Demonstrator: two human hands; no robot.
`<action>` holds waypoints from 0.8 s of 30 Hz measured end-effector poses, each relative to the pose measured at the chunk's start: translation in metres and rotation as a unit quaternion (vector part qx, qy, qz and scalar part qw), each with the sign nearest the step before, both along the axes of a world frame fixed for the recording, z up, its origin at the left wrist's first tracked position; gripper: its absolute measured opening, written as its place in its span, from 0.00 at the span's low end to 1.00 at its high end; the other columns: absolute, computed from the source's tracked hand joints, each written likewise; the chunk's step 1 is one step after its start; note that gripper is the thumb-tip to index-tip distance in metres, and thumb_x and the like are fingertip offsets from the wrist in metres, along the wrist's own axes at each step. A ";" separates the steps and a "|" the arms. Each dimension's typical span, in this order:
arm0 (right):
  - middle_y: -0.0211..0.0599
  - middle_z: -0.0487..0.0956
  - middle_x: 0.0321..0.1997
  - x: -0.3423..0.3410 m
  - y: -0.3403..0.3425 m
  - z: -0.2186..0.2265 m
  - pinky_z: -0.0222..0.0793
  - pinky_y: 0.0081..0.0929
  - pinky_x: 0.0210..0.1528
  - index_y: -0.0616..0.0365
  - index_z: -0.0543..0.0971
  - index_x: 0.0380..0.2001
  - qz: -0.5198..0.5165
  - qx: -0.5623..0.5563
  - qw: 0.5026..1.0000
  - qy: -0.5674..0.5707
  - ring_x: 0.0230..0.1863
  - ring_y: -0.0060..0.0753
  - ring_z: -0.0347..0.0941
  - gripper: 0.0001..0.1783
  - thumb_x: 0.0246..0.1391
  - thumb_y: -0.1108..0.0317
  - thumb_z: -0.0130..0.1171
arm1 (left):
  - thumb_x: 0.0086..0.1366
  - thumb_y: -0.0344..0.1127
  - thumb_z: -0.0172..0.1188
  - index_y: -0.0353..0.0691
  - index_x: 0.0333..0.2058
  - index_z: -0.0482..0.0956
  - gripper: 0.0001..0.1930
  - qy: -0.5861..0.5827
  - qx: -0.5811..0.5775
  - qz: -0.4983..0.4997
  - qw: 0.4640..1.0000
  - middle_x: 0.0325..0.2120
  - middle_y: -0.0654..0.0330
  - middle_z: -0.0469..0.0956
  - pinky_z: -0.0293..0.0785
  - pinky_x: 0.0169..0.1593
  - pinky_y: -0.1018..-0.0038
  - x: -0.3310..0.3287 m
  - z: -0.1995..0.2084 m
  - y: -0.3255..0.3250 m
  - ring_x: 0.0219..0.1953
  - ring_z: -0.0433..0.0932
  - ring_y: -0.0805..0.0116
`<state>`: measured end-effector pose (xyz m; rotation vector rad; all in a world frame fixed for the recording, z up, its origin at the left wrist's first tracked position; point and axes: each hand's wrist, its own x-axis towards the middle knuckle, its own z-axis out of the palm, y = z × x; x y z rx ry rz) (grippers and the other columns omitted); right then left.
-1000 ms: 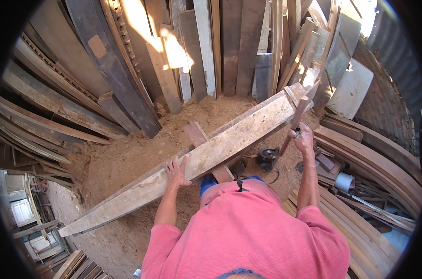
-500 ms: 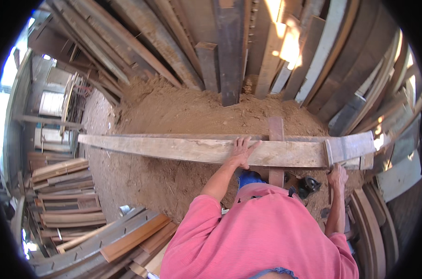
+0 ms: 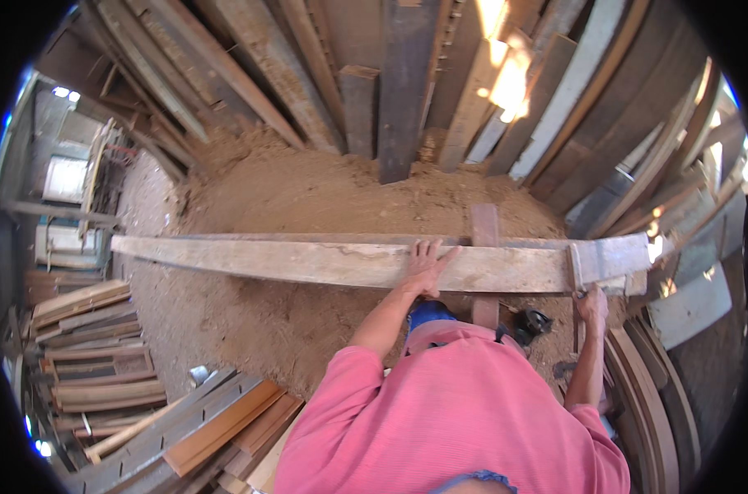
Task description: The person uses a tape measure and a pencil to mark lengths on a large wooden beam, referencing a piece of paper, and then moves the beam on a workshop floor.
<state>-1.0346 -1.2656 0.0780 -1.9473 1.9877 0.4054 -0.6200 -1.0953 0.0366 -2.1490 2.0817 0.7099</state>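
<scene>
The left hand [image 3: 426, 267] stays spread on the beam [image 3: 333, 258]; the right hand [image 3: 592, 305], earlier apart from it, now curls at its near right edge, grip unclear.

The camera sits on the person's head, the left one of two side by side, and it looks down. The pink shirt [image 3: 465, 412] is very near, so it looks big at the bottom middle. The long board [image 3: 333, 262] is farther off, across the middle, with the brown ground [image 3: 308, 193] below it. Tall boards [image 3: 399, 99] spread like a fan along the top — the wide, round lens bends straight edges near the rim — and the corners are black.
</scene>
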 end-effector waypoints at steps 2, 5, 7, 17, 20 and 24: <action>0.51 0.78 0.50 0.016 0.001 0.016 0.69 0.53 0.54 0.55 0.75 0.49 -0.041 -0.014 0.999 0.027 0.56 0.56 0.72 0.29 0.47 0.50 0.65 | 0.26 0.43 0.79 0.65 0.70 0.46 0.69 0.009 0.001 0.005 1.000 0.65 0.45 0.52 0.43 0.68 0.46 0.002 0.000 0.002 0.65 0.53 0.42; 0.52 0.80 0.43 0.005 0.002 0.007 0.71 0.47 0.49 0.57 0.77 0.46 -0.055 -0.094 0.992 -0.070 0.48 0.57 0.76 0.24 0.51 0.52 0.63 | 0.27 0.42 0.79 0.67 0.69 0.48 0.68 0.020 0.005 0.004 1.000 0.66 0.44 0.51 0.40 0.69 0.46 0.001 0.000 0.002 0.66 0.51 0.39; 0.47 0.82 0.38 0.008 0.008 0.013 0.74 0.41 0.43 0.58 0.78 0.42 -0.087 -0.098 0.958 -0.254 0.40 0.49 0.78 0.21 0.51 0.54 0.64 | 0.28 0.42 0.79 0.67 0.69 0.48 0.67 0.012 0.008 -0.001 1.000 0.66 0.42 0.49 0.37 0.69 0.45 0.001 0.001 0.002 0.68 0.47 0.38; 0.36 0.79 0.36 0.105 0.124 -0.040 0.77 0.36 0.32 0.54 0.75 0.44 -0.340 0.373 0.553 -0.663 0.33 0.33 0.78 0.16 0.59 0.57 0.55 | 0.48 0.41 0.66 0.51 0.61 0.70 0.37 0.125 -0.075 -0.044 0.988 0.66 0.36 0.53 0.41 0.70 0.47 -0.002 -0.007 0.067 0.70 0.45 0.36; 0.32 0.77 0.30 0.133 0.156 -0.043 0.70 0.26 0.31 0.56 0.76 0.39 -0.209 0.366 0.687 -0.593 0.30 0.26 0.73 0.12 0.59 0.60 0.54 | 0.54 0.42 0.63 0.42 0.50 0.79 0.24 0.273 -0.053 0.013 0.960 0.51 0.40 0.74 0.61 0.63 0.58 0.005 -0.011 0.080 0.59 0.68 0.46; 0.47 0.78 0.46 0.184 0.170 -0.030 0.68 0.31 0.51 0.66 0.69 0.57 -0.011 0.280 0.858 -0.431 0.48 0.39 0.74 0.32 0.54 0.56 0.60 | 0.60 0.42 0.60 0.35 0.40 0.82 0.16 0.434 0.003 0.189 0.881 0.33 0.50 0.83 0.76 0.44 0.68 0.004 0.018 0.085 0.38 0.81 0.59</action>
